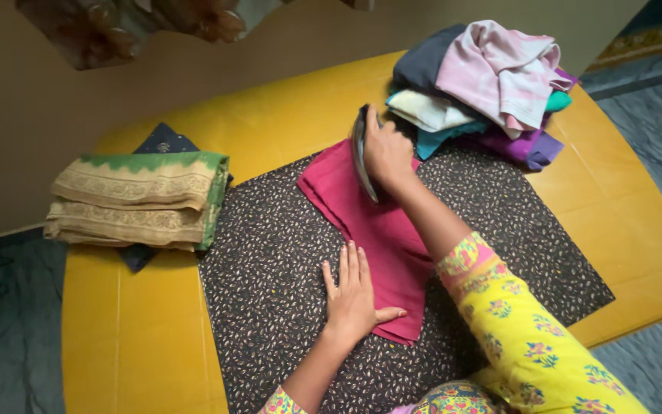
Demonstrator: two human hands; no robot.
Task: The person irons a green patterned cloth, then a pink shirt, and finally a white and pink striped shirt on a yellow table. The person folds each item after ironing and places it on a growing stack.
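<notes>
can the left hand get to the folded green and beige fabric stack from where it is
Probably yes: the left hand lies flat on the maroon cloth, and only bare patterned mat lies between it and the folded fabric stack.

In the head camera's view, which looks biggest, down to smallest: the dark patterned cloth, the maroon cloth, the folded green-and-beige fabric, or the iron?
1. Dark patterned cloth, by far the largest.
2. and 3. Maroon cloth and folded green-and-beige fabric look about alike; too close to rank.
4. Iron, smallest, partly covered by the right hand.
</notes>
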